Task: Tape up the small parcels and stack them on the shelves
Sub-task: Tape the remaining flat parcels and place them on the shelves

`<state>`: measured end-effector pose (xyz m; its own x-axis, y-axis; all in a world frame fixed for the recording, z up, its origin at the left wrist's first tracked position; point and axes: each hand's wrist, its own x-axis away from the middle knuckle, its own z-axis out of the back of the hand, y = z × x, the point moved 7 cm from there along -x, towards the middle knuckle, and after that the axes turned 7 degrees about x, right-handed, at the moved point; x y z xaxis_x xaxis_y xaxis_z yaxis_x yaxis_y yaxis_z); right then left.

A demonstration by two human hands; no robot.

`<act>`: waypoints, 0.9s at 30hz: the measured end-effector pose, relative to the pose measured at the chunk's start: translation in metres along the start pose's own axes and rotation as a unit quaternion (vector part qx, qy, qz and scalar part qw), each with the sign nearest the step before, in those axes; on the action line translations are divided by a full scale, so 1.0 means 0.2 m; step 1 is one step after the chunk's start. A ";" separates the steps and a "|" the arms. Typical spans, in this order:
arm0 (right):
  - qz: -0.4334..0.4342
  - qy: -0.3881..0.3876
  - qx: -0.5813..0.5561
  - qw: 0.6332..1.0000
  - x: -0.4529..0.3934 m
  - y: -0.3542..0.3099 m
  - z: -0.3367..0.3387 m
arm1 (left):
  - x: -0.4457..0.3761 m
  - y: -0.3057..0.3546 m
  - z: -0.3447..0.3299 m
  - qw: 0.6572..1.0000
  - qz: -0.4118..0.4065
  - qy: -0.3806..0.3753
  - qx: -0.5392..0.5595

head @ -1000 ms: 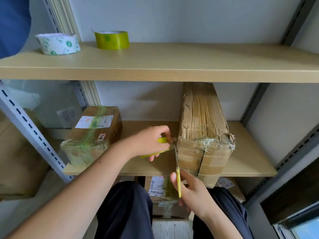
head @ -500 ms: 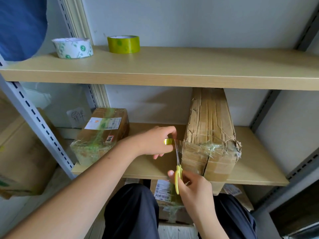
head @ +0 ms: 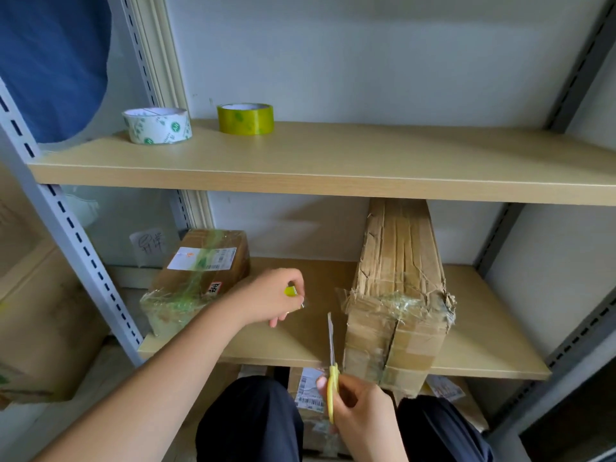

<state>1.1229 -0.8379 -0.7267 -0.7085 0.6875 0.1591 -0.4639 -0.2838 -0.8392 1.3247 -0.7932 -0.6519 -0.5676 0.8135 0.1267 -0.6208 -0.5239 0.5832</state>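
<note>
A tall worn cardboard parcel stands upright on the middle shelf, its front end wrapped in clear tape with a loose tape flap at its left corner. My left hand hovers left of it and grips a small yellow-green tape roll, of which only a bit shows. My right hand holds yellow-handled scissors, blades pointing up beside the parcel's front left edge. A second taped parcel with a white label lies at the shelf's left end.
On the upper shelf sit a white printed tape roll and a green tape roll. More labelled parcels lie below between my knees. A large cardboard box stands outside the grey upright on the left.
The tape between the roll and the tall parcel is now cut. My left hand has drawn the roll leftward away from the parcel, and the scissors have dropped slightly.
</note>
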 end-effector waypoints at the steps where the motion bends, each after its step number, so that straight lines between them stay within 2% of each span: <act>1: 0.011 -0.012 0.006 1.000 0.03 -0.04 0.01 | 0.00 -0.02 0.01 0.999 0.008 0.026 0.032; 3: 0.050 0.005 0.080 0.996 0.07 -0.14 0.05 | 0.01 -0.02 0.01 0.996 0.021 0.058 0.072; 4: 0.084 0.047 0.152 0.984 0.08 -0.20 0.09 | 0.02 -0.01 -0.01 0.993 0.021 0.064 0.096; 7: 0.238 0.250 0.304 0.888 0.05 -0.40 0.28 | 0.01 0.01 -0.07 0.986 0.035 0.077 0.142; 9: 0.298 0.319 0.335 0.835 0.00 -0.52 0.34 | 0.02 -0.01 -0.13 0.983 0.066 0.075 0.154; 10: 0.298 0.336 0.355 0.820 -0.04 -0.56 0.36 | 0.01 -0.02 -0.16 0.981 0.069 0.071 0.169; 12: 0.247 0.340 0.394 0.817 -0.13 -0.60 0.36 | 0.01 -0.05 -0.21 0.975 0.067 0.076 0.196; 14: 0.186 0.315 0.406 0.837 -0.22 -0.57 0.34 | 0.02 -0.08 -0.23 0.972 0.052 0.091 0.210; 16: 0.161 0.303 0.383 0.857 -0.28 -0.52 0.32 | 0.03 -0.09 -0.24 0.968 0.039 0.098 0.229; 22: 0.179 0.287 0.362 0.868 -0.28 -0.59 0.28 | 0.10 -0.06 -0.22 0.970 0.022 0.086 0.225; 25: 0.201 0.229 0.381 0.873 -0.23 -0.69 0.40 | 0.15 -0.01 -0.16 0.974 0.000 0.084 0.209; 27: 0.230 0.170 0.462 0.839 -0.14 -0.79 0.49 | 0.18 0.03 -0.11 0.975 -0.015 0.087 0.205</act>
<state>1.1640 -0.8779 -0.5480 -0.8058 0.4699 -0.3604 -0.5091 -0.8605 0.0164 1.2888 -0.7731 -0.6618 -0.6569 0.7538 -0.0124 -0.3905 -0.3262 0.8609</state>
